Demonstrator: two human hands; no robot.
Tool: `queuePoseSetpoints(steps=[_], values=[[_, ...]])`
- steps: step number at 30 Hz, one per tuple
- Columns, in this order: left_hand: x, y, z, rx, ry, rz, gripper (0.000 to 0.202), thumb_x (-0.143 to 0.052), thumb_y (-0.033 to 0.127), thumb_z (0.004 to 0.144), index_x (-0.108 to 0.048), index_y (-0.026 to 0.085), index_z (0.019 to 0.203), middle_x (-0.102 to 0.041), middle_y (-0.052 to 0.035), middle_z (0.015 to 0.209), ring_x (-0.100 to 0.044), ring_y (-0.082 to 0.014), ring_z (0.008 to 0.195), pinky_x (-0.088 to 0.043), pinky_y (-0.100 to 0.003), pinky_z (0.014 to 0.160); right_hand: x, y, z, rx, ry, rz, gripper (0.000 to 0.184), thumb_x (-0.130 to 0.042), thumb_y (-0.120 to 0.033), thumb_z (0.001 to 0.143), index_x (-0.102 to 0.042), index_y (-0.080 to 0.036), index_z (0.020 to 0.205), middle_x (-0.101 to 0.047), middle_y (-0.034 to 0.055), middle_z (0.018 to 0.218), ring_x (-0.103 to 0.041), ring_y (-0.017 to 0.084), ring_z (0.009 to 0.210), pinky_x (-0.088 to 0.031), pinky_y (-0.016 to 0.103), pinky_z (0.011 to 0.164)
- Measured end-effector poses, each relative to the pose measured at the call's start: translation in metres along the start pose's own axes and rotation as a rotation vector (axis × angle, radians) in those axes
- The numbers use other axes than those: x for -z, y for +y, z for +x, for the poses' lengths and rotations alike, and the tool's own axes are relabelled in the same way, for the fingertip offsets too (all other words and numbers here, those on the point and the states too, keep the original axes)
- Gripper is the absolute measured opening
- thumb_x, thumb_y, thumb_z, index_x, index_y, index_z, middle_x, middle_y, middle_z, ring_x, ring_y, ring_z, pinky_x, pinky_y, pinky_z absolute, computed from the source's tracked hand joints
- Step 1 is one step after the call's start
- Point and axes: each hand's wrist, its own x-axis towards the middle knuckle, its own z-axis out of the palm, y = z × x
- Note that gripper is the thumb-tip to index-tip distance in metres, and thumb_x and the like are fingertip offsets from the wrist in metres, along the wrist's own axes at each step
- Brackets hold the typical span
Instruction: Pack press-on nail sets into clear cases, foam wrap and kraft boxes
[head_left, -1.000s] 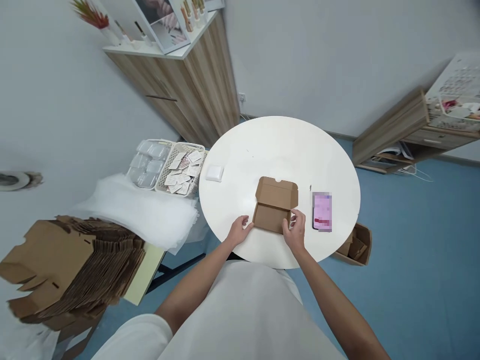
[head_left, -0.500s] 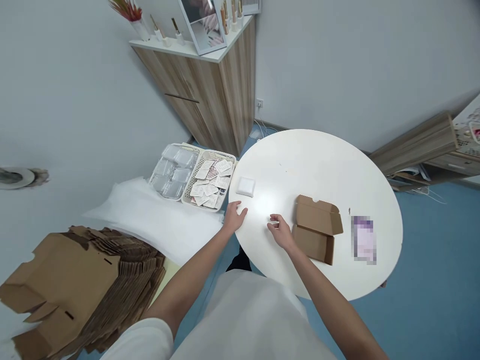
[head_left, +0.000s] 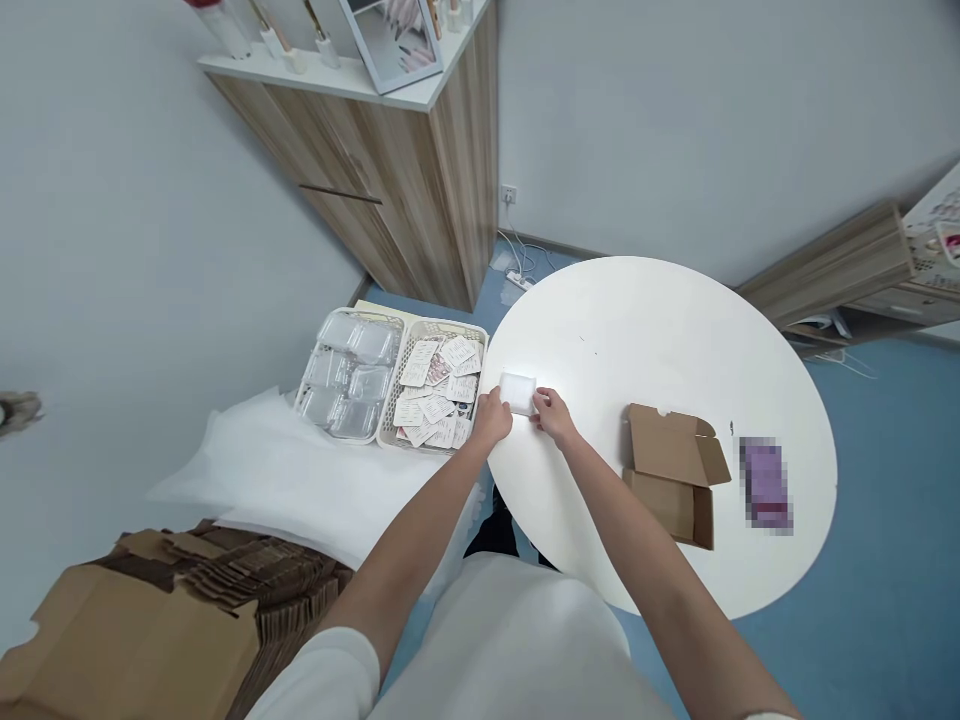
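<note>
A small white packet [head_left: 517,389] lies near the left edge of the round white table [head_left: 660,330]. My left hand [head_left: 493,418] curls its fingers round the packet's near left corner. My right hand [head_left: 553,414] pinches its right side. An open brown cardboard box [head_left: 672,474] with its lid up stands to the right on the table, apart from both hands. A phone [head_left: 765,483] lies further right.
Left of the table stand a tray of clear plastic packs [head_left: 346,374] and a basket of printed cards [head_left: 437,391]. White foam sheets [head_left: 300,470] and a stack of flat cardboard blanks [head_left: 172,620] lie nearer me. A wooden cabinet [head_left: 390,160] stands behind.
Both hands left the cardboard box and moved left across the table to the white packet, where they now close on it. The view has turned left.
</note>
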Motion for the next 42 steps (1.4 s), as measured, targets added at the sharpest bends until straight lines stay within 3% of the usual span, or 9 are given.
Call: queuePoseSetpoints(steps=[4,9,15,18,24,31,36,42], values=[[-0.005,-0.002,0.001,-0.021,0.051,-0.029,0.042,-0.042,0.016,0.077,-0.037,0.015,0.119,-0.045,-0.0156,0.116,-0.045,-0.0239,0.107,-0.035,-0.032,0.085,-0.01,0.014,0.018,0.034,0.128,-0.092,0.029,-0.047,-0.034,0.07,-0.049,-0.024,0.097,-0.057,-0.0016,0.075,-0.054,0.01,0.057,-0.042,0.021,0.051],[-0.011,-0.01,0.002,-0.049,0.095,-0.105,0.04,-0.045,0.012,0.074,-0.041,0.014,0.113,-0.049,-0.0144,0.11,-0.049,-0.0211,0.101,-0.037,-0.03,0.081,-0.014,0.028,0.02,0.105,0.204,-0.07,0.025,-0.048,-0.028,0.067,-0.052,-0.023,0.091,-0.056,-0.0026,0.07,-0.053,0.011,0.058,-0.043,0.024,0.055],[-0.017,-0.018,-0.008,-0.087,0.142,-0.154,0.023,-0.043,0.02,0.078,-0.049,0.015,0.1,-0.058,-0.0085,0.09,-0.056,-0.0177,0.084,-0.041,-0.03,0.076,-0.009,0.037,-0.01,0.124,0.236,0.04,0.028,-0.05,-0.03,0.065,-0.051,-0.022,0.093,-0.056,-0.0001,0.081,-0.054,0.011,0.064,-0.044,0.025,0.059],[-0.024,-0.023,-0.02,-0.129,0.101,-0.223,0.018,-0.045,0.023,0.078,-0.051,0.016,0.094,-0.06,-0.0066,0.086,-0.058,-0.0164,0.08,-0.044,-0.029,0.072,0.001,0.044,-0.034,0.163,0.242,0.098,0.031,-0.052,-0.033,0.066,-0.051,-0.021,0.094,-0.056,0.001,0.083,-0.054,0.012,0.066,-0.045,0.027,0.061],[-0.05,-0.021,-0.061,-0.249,-0.04,-0.345,0.02,-0.05,0.031,0.076,-0.051,0.017,0.091,-0.061,-0.0043,0.083,-0.06,-0.0137,0.069,-0.047,-0.028,0.067,0.042,0.073,-0.086,0.233,0.263,0.144,0.036,-0.056,-0.039,0.065,-0.051,-0.019,0.095,-0.055,0.003,0.085,-0.054,0.012,0.061,-0.046,0.029,0.06],[-0.093,0.016,-0.118,-0.311,-0.097,-0.329,0.017,-0.051,0.03,0.075,-0.05,0.019,0.088,-0.06,-0.0031,0.083,-0.06,-0.0127,0.065,-0.048,-0.027,0.063,0.104,0.107,-0.13,0.314,0.335,0.085,0.033,-0.054,-0.039,0.068,-0.05,-0.018,0.093,-0.056,0.0059,0.089,-0.055,0.012,0.062,-0.047,0.03,0.063],[-0.138,0.049,-0.152,-0.332,-0.087,-0.322,0.017,-0.051,0.024,0.075,-0.049,0.02,0.091,-0.059,-0.0039,0.087,-0.06,-0.0133,0.07,-0.048,-0.027,0.065,0.158,0.13,-0.145,0.372,0.332,0.01,0.029,-0.05,-0.04,0.07,-0.049,-0.019,0.091,-0.058,0.0067,0.091,-0.057,0.016,0.068,-0.046,0.031,0.063],[-0.189,0.076,-0.177,-0.331,-0.093,-0.272,0.024,-0.051,0.02,0.073,-0.045,0.018,0.096,-0.058,-0.0061,0.094,-0.059,-0.013,0.073,-0.047,-0.027,0.069,0.213,0.158,-0.144,0.38,0.296,-0.131,0.025,-0.045,-0.034,0.071,-0.048,-0.02,0.092,-0.058,0.0035,0.087,-0.056,0.015,0.067,-0.044,0.031,0.066]])
